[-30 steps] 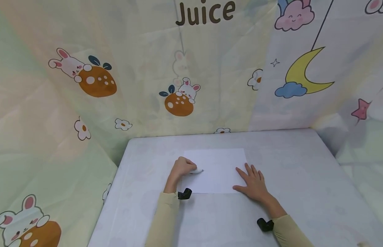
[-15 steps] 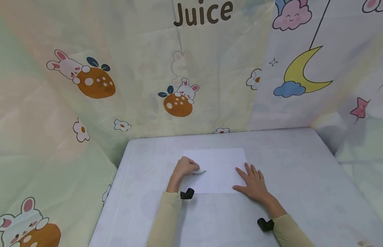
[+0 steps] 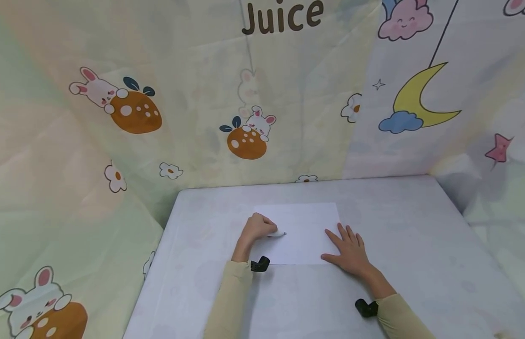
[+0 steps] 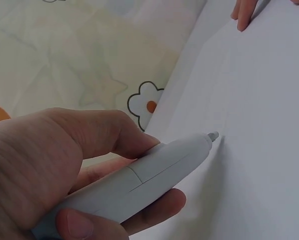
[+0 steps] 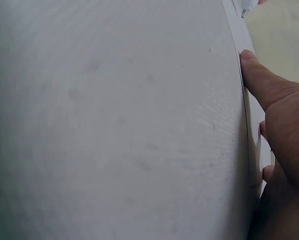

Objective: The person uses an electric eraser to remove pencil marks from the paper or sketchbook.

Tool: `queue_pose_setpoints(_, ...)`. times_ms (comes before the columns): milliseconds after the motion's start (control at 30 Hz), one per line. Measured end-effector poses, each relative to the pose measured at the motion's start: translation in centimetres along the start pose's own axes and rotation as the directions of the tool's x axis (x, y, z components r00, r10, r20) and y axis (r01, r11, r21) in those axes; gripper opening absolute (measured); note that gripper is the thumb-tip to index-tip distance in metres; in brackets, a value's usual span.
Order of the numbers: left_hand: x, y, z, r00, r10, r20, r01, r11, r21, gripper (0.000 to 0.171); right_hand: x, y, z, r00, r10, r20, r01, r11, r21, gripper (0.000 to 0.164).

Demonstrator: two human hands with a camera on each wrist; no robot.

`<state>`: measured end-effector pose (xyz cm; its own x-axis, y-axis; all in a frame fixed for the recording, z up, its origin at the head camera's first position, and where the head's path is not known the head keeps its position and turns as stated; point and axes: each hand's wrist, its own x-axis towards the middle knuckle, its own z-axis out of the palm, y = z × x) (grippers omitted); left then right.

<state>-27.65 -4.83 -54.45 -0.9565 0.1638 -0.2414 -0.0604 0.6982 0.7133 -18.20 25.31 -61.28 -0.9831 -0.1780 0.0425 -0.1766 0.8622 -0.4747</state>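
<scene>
My left hand (image 3: 259,227) grips a thick white pen-shaped tool (image 4: 164,167) between thumb and fingers. Its short grey tip points right over a white sheet of paper (image 3: 306,226); whether the tip touches the sheet I cannot tell. The paper lies flat on the table, and no marks are visible on it. At the sheet's right edge my right hand (image 3: 348,252) rests with spread fingers, partly on the paper. The right wrist view shows that thumb (image 5: 254,70) at the sheet's front edge. The right palm's underside is hidden in the head view.
A pale cloth-covered table (image 3: 398,221) extends around the sheet. Behind it hangs a printed curtain (image 3: 194,94) with rabbits, flowers and a moon. Black wrist cameras, one below the left hand (image 3: 260,264) and another near the right sleeve (image 3: 404,313), sit above the table.
My left hand has slid a little to the right across the paper with the white pen-shaped tool. The right hand stays in place on the sheet's edge.
</scene>
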Motion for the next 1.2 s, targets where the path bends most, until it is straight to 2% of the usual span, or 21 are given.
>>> queue_pose_setpoints(200, 0.0, 0.1, -0.2, 1.000, -0.015, 0.002, 0.015, 1.000, 0.019, 0.010, -0.1, 0.0, -0.1, 1.000, 0.001, 0.001, -0.001, 1.000, 0.009, 0.085)
queue_pose_setpoints(433, 0.4, 0.7, 0.0, 0.999, 0.027, 0.028, -0.028, 0.999, 0.043, 0.011, 0.1, -0.3, -0.1, 1.000, 0.007, 0.004, -0.007, 1.000, 0.012, 0.084)
queue_pose_setpoints(633, 0.2, 0.3, -0.6, 1.000, -0.013, 0.007, 0.013, 0.998, 0.056, 0.011, 0.0, -0.1, -0.1, 1.000, 0.009, 0.007, -0.009, 1.000, 0.006, 0.084)
queue_pose_setpoints(767, 0.3, 0.0, -0.7, 1.000, -0.019, 0.009, 0.018, 0.998, 0.063, 0.010, -0.1, 0.0, -0.1, 1.000, 0.015, 0.001, -0.015, 1.000, 0.005, 0.085)
queue_pose_setpoints(1033, 0.7, 0.7, -0.2, 0.998, 0.029, 0.050, -0.031, 0.999, 0.037, 0.012, -0.1, -0.1, -0.1, 1.000, 0.010, 0.001, -0.010, 1.000, 0.015, 0.085)
queue_pose_setpoints(1200, 0.5, 1.0, -0.8, 0.999, 0.021, 0.046, -0.024, 0.998, 0.062, 0.011, -0.2, -0.2, -0.3, 1.000, 0.011, 0.006, -0.011, 1.000, 0.009, 0.084)
